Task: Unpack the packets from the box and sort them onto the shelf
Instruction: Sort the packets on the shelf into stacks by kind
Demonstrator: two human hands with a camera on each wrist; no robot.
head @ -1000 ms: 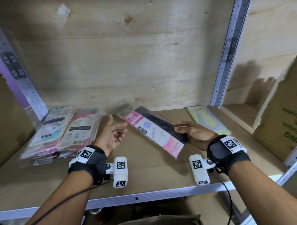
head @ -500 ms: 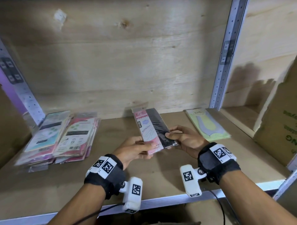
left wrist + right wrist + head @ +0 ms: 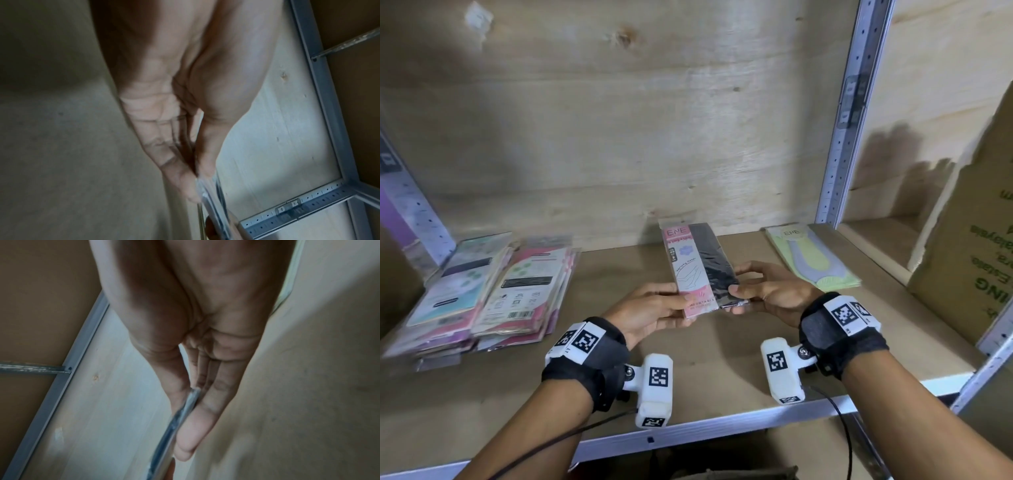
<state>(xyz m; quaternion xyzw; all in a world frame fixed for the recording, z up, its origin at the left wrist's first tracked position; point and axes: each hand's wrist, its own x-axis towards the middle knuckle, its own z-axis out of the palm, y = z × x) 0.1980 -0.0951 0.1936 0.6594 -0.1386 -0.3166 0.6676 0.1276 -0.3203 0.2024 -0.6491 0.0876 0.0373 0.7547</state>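
A pink and black packet (image 3: pixel 698 267) labelled ENE is held over the middle of the wooden shelf (image 3: pixel 722 370), its long side pointing toward the back wall. My left hand (image 3: pixel 654 306) pinches its near left corner between thumb and fingers. My right hand (image 3: pixel 767 294) pinches the near right edge the same way. The left wrist view shows the packet (image 3: pixel 213 204) edge-on beyond my left hand (image 3: pixel 197 175). The right wrist view shows the packet (image 3: pixel 180 417) edge-on in my right hand (image 3: pixel 193 402). Whether the far end touches the shelf I cannot tell.
Two stacks of packets (image 3: pixel 482 294) lie on the shelf's left side. A green and grey packet (image 3: pixel 811 260) lies flat at the right by the metal upright (image 3: pixel 849 113). A cardboard box (image 3: pixel 969 240) stands at the far right. Plywood backs the shelf.
My right hand swung the packet from a slant to pointing straight back. My left hand came in from the left stacks and took hold of its near left corner.
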